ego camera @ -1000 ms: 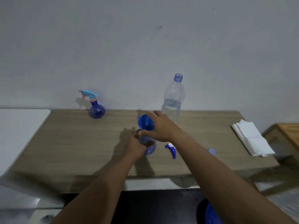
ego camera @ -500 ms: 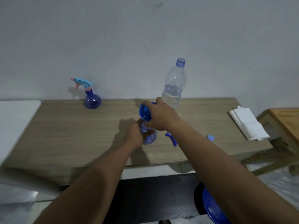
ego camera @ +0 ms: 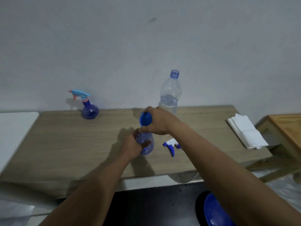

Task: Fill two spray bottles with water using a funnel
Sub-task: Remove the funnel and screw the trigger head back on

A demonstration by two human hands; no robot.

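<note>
My left hand [ego camera: 136, 144] grips a round blue spray bottle [ego camera: 147, 145] with its head off, standing on the wooden table [ego camera: 65, 144]. My right hand [ego camera: 158, 121] holds a blue funnel [ego camera: 145, 119] over the bottle's neck. The bottle's blue and white spray head [ego camera: 171, 145] lies on the table just to the right. A second blue spray bottle [ego camera: 89, 106] with a light blue and pink head stands at the back left. Behind my right hand stands an uncapped clear water bottle [ego camera: 170, 93], partly filled.
A stack of white paper napkins [ego camera: 246, 131] lies at the table's right end. A wooden piece of furniture [ego camera: 286, 128] stands further right. A white surface [ego camera: 14, 128] adjoins the table's left. A blue round object [ego camera: 215, 211] sits below the table's front edge.
The view has shifted slightly. My right hand keeps the funnel at the bottle's neck and my left hand stays on the bottle.
</note>
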